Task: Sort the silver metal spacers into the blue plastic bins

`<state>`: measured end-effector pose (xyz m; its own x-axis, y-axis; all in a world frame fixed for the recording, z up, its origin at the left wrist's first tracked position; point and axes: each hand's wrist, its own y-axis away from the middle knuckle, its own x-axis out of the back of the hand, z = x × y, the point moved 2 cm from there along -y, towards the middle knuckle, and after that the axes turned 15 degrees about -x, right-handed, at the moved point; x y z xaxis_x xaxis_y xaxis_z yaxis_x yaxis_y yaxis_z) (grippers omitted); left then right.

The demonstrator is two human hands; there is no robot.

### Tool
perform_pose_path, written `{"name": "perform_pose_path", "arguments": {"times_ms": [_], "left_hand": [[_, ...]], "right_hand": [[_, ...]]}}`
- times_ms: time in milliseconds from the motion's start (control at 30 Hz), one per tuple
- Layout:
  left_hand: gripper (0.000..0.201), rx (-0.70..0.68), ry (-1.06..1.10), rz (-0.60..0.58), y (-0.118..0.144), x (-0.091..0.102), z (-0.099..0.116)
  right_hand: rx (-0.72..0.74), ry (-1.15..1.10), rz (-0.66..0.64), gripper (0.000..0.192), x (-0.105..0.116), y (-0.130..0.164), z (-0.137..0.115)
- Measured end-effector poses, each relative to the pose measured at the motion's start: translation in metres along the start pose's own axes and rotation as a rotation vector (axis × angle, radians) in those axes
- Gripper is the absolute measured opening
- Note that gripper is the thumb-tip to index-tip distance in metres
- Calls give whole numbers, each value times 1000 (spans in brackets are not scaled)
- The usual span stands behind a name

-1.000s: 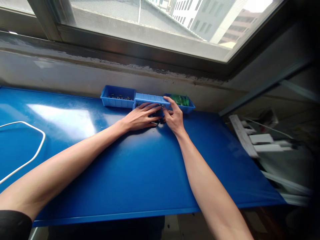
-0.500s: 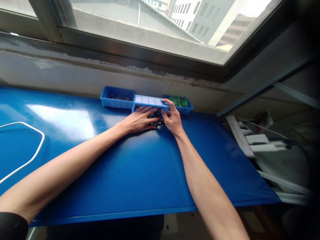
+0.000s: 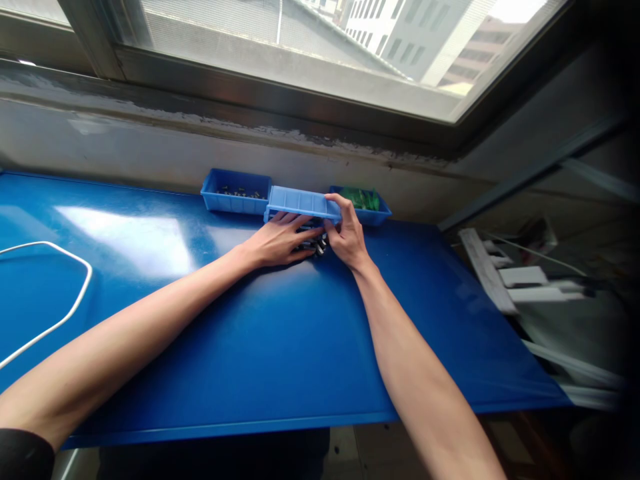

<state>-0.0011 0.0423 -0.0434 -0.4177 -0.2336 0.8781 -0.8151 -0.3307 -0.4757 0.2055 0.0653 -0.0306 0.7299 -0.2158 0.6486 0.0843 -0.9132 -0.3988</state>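
A middle blue bin is tipped toward me at the back of the blue table, its ribbed underside showing. My right hand grips the bin's right end. Small dark metal parts spill out beneath the bin onto the table. My left hand lies flat over those parts with fingers spread, just under the bin's rim.
A second blue bin with small dark parts stands to the left, and a bin with green parts to the right. A white cable loops at the table's left. White brackets lie off the right edge. The window wall runs behind.
The middle bin stays tilted toward me in my right hand, and a few more metal parts show on the table between my hands. My left hand stays over them.
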Motion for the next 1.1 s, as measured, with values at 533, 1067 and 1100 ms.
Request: {"name": "perform_pose_path", "arguments": {"times_ms": [533,1067,1100], "left_hand": [[66,39,119,-12,3,3,2],[59,223,188,-54,4,9,9],[60,226,170,-53,4,9,10]], "right_hand": [[76,105,24,71,-3,0,3],[118,59,42,62,-8,-4,9],[123,62,44,61,-8,-4,9]]}}
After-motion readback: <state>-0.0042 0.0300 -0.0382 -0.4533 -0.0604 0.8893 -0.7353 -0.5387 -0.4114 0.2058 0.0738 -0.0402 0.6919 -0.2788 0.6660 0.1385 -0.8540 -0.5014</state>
